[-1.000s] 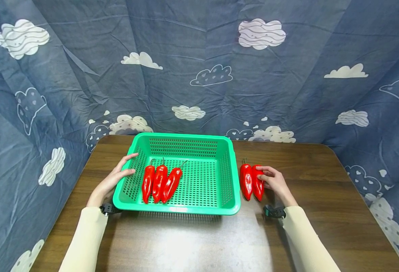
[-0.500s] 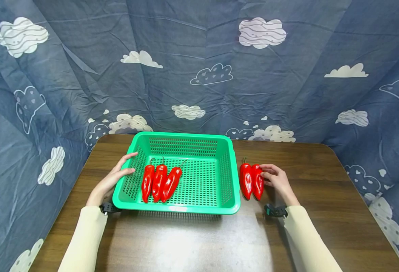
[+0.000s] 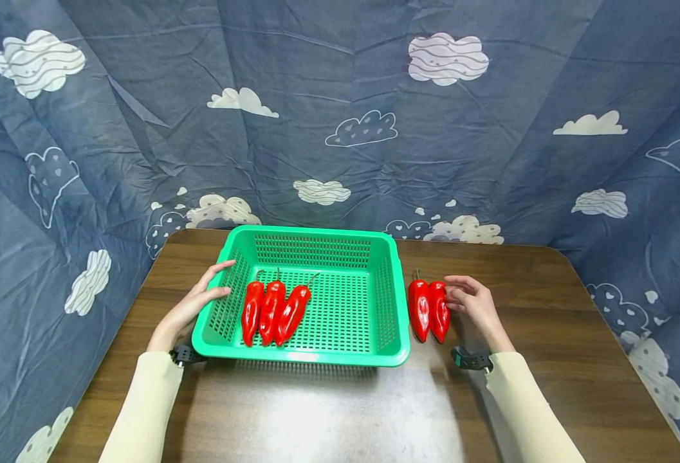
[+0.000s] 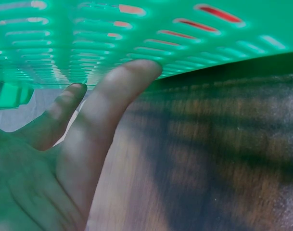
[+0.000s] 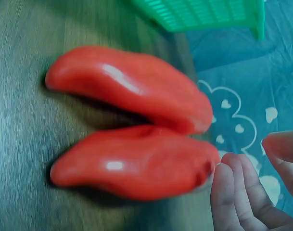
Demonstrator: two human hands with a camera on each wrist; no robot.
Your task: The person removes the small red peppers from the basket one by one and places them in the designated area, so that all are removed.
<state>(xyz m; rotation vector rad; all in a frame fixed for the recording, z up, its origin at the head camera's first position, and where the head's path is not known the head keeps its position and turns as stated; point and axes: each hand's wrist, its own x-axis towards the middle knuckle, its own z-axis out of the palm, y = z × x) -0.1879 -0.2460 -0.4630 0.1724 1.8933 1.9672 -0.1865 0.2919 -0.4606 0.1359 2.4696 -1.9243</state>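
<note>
Several glossy red peppers are in view. Three lie side by side in a green plastic basket (image 3: pixel 340 357), the rightmost pepper (image 3: pixel 293 315) slanting. My left hand (image 3: pixel 192 305) grips the basket's left side, thumb and a finger over the rim; the left wrist view shows other fingers (image 4: pixel 105 103) against the outside of its slotted wall. To the right of the basket, a pepper with a stem (image 3: pixel 419 308) and another pepper (image 3: pixel 439 312) lie parallel on the table. My right hand (image 3: pixel 473 305) holds nothing, its loosely bent fingers (image 5: pixel 222 192) right beside that second pepper's stem end.
All this stands on a brown wooden table (image 3: pixel 525 308) with rounded far corners. A blue cloud-patterned curtain (image 3: pixel 340 167) hangs behind and around it. Black wrist devices (image 3: pixel 470 359) sit below both hands.
My right hand has drawn off the right-hand pepper, its fingertips shifting a little to the right and up. Left hand, basket and peppers have stayed in place.
</note>
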